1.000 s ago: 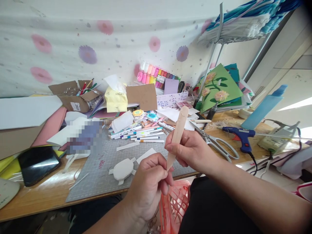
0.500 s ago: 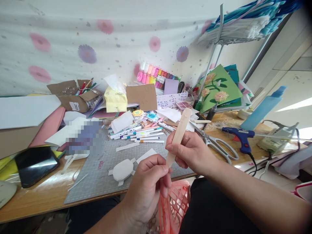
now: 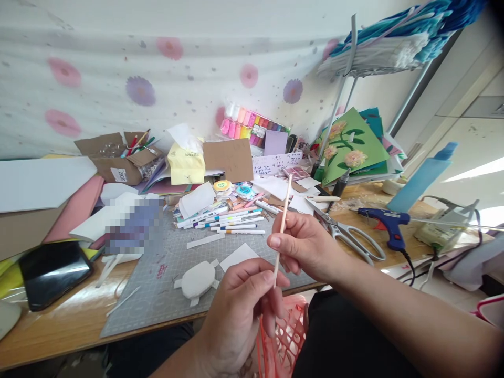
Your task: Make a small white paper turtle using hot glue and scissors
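Observation:
A flat wooden stick (image 3: pixel 284 215) is held edge-on above the front edge of the desk. My right hand (image 3: pixel 305 244) pinches its middle between thumb and fingers. At its lower end, the thumb and forefinger of my left hand (image 3: pixel 248 294) close on it. Left of my hands, a white padded oval piece with small tabs (image 3: pixel 198 279) lies on the grey cutting mat (image 3: pixel 157 299). A white paper piece (image 3: pixel 240 255) and a narrow white strip (image 3: pixel 205 241) rest just behind it.
Markers (image 3: pixel 236 219) lie in a pile behind the mat. To the right are large scissors (image 3: pixel 354 239), a blue glue gun (image 3: pixel 388 223) and a blue bottle (image 3: pixel 423 176). A black phone (image 3: pixel 55 270) is at the left. Below the desk edge stands a red basket (image 3: pixel 291 325).
The wooden stick has turned from its broad face to its thin edge. Both hands still grip it in nearly the same place, and the camera view has shifted slightly.

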Available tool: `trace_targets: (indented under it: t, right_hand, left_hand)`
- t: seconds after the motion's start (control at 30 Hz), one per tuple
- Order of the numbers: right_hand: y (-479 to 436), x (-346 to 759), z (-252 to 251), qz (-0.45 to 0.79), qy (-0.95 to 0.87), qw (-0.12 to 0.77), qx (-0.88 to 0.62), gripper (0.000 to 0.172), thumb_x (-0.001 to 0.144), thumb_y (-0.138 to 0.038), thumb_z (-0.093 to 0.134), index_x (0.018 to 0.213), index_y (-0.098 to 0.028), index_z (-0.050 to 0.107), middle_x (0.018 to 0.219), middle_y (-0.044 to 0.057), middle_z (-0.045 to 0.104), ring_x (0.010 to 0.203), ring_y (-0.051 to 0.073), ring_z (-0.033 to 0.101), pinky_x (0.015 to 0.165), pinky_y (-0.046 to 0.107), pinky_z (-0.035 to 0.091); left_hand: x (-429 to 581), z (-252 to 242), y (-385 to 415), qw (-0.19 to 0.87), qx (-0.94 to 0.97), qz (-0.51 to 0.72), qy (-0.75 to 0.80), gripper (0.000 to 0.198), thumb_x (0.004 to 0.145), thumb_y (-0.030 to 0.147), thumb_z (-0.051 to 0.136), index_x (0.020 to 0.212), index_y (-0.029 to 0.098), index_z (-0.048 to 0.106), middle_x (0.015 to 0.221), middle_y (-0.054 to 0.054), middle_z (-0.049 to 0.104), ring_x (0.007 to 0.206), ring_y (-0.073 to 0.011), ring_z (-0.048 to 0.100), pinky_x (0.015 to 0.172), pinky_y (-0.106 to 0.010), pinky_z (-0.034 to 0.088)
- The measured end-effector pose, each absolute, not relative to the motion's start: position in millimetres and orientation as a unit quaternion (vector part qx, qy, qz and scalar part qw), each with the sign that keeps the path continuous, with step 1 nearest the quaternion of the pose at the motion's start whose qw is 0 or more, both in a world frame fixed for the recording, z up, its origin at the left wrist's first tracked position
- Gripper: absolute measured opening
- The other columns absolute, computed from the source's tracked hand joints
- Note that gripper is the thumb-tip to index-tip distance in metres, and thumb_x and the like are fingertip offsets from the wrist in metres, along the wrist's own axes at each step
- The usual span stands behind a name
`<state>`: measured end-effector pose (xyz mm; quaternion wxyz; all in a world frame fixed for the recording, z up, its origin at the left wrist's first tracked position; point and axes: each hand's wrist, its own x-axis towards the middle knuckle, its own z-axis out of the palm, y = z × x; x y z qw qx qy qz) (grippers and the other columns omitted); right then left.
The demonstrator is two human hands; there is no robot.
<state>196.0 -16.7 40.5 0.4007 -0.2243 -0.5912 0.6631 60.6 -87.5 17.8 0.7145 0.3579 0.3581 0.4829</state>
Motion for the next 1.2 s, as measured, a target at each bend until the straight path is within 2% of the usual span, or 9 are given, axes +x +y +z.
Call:
trace_targets:
  t: [0.23,0.43,0.67,0.8,0.93,1.03,1.1,1.2]
  right_hand:
    - [-19.4,192.7,45.8,0.639,-0.621,0.373,-0.260,0.028,0.076,-0.035,0.072,0.067,-0.018,0.052,0.042,-0.008,0.056,0.029,0.004,0.043,0.028,0.012,0.027]
    - [-23.2,187.3,42.5,0.613,-0.641,0.351,-0.300,0.023,0.078,-0.033,0.069,0.070,-0.020,0.051,0.044,-0.005,0.059,0.033,0.008,0.052,0.032,0.015,0.033]
    - [-24.6,185.9,41.5,0.583,-0.663,0.334,-0.330,0.022,0.081,-0.033,0.064,0.069,-0.022,0.048,0.043,-0.004,0.059,0.034,0.010,0.052,0.033,0.017,0.030]
    - [-24.8,184.7,42.2,0.546,-0.678,0.324,-0.370,0.024,0.080,-0.036,0.063,0.068,-0.021,0.048,0.043,-0.005,0.055,0.033,0.009,0.048,0.033,0.017,0.028]
    - [-23.8,184.0,42.4,0.495,-0.698,0.328,-0.399,0.027,0.079,-0.037,0.064,0.064,-0.020,0.048,0.042,-0.005,0.052,0.034,0.007,0.043,0.033,0.017,0.027]
    - [-22.7,184.7,42.9,0.506,-0.694,0.329,-0.392,0.026,0.079,-0.035,0.064,0.066,-0.020,0.048,0.040,-0.007,0.047,0.034,0.007,0.042,0.031,0.017,0.025]
    - [-22.1,185.5,43.9,0.530,-0.683,0.329,-0.380,0.024,0.080,-0.034,0.063,0.067,-0.020,0.048,0.040,-0.008,0.046,0.033,0.006,0.039,0.031,0.016,0.024]
    - [-21.3,186.6,46.0,0.559,-0.670,0.323,-0.366,0.021,0.081,-0.032,0.063,0.070,-0.019,0.050,0.042,-0.008,0.048,0.032,0.005,0.037,0.030,0.015,0.024]
  left_hand:
    - [61.9,18.0,-85.8,0.700,0.355,0.478,0.394,0.022,0.075,0.030,0.057,0.062,0.013,0.062,0.043,0.002,0.052,0.031,-0.0034,0.038,0.036,-0.017,0.023]
    - [62.0,13.5,-83.1,0.705,0.343,0.478,0.396,0.019,0.071,0.026,0.051,0.059,0.013,0.059,0.044,0.001,0.049,0.033,-0.0041,0.035,0.038,-0.019,0.021]
    - [62.7,10.7,-80.8,0.709,0.335,0.475,0.399,0.017,0.070,0.025,0.048,0.059,0.015,0.056,0.046,0.002,0.047,0.036,-0.0047,0.034,0.039,-0.020,0.020]
    - [63.5,10.1,-81.5,0.721,0.310,0.473,0.400,0.015,0.067,0.022,0.046,0.058,0.015,0.056,0.046,0.002,0.046,0.037,-0.0046,0.033,0.040,-0.020,0.019]
    - [67.1,8.1,-83.1,0.729,0.285,0.470,0.407,0.009,0.059,0.015,0.044,0.053,0.016,0.051,0.041,0.003,0.043,0.035,-0.0045,0.029,0.040,-0.020,0.017]
    - [67.6,8.0,-84.8,0.737,0.282,0.471,0.393,0.007,0.055,0.013,0.044,0.053,0.016,0.051,0.040,0.002,0.047,0.033,-0.0050,0.031,0.040,-0.021,0.018]
    - [65.8,9.1,-85.4,0.754,0.281,0.470,0.363,0.009,0.056,0.016,0.047,0.058,0.015,0.055,0.044,0.000,0.051,0.033,-0.0050,0.033,0.040,-0.021,0.020]
    - [62.4,10.7,-85.1,0.781,0.261,0.459,0.334,0.017,0.067,0.026,0.050,0.064,0.013,0.060,0.046,-0.001,0.053,0.032,-0.0033,0.030,0.039,-0.020,0.018]
